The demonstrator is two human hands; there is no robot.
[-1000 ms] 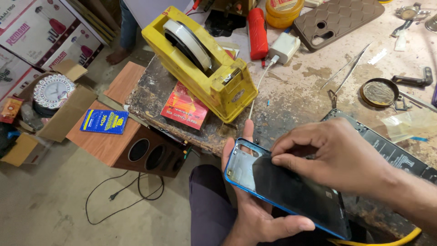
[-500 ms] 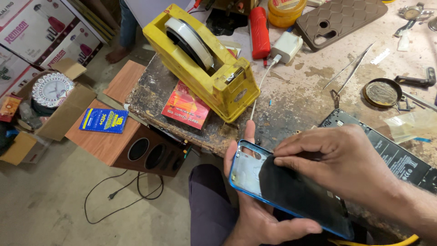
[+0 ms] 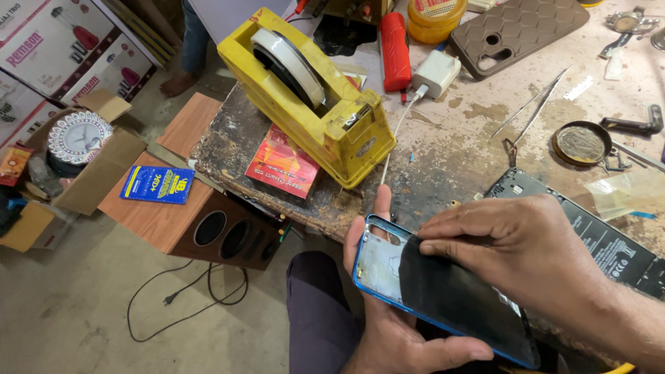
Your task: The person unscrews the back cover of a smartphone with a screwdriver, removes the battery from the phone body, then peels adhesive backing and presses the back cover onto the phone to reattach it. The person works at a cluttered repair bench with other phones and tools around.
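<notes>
My left hand (image 3: 388,325) cradles a blue-rimmed phone back cover (image 3: 443,294) from below, inner side up, over my lap at the workbench's front edge. A dark sheet lines most of its inside. My right hand (image 3: 526,253) rests on top of the cover, fingertips pressing on the dark sheet near the camera cut-out end. An opened phone body (image 3: 609,239) with its battery showing lies on the bench just behind my right hand.
A yellow tape dispenser (image 3: 312,90) stands on the worn workbench (image 3: 457,152), with a red card (image 3: 280,163), white charger (image 3: 435,73), tweezers (image 3: 530,107), round tin (image 3: 580,142) and brown phone case (image 3: 516,31). A wooden speaker box (image 3: 208,221) and cartons sit on the floor at left.
The cover and both hands have shifted slightly right and down in view. My right fingertips have slid a little along the dark sheet.
</notes>
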